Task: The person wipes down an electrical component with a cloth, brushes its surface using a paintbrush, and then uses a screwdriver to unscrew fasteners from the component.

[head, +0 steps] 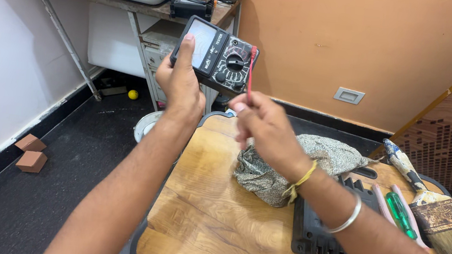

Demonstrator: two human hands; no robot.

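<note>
Black multimeter (216, 56) sits upper center of frame, gripped in left hand (180, 86), thumb on its face. Right hand (262, 125) pinches a red probe (251, 71) at meter's right edge. Below: wooden table (205, 220) w/ patterned cloth (289, 161), paintbrush (440, 217) at lower right.

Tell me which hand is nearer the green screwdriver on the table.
Right. The right hand is raised over the cloth bundle, pinching a red probe, left of the green screwdriver. The left hand holds the multimeter, farther left.
</note>
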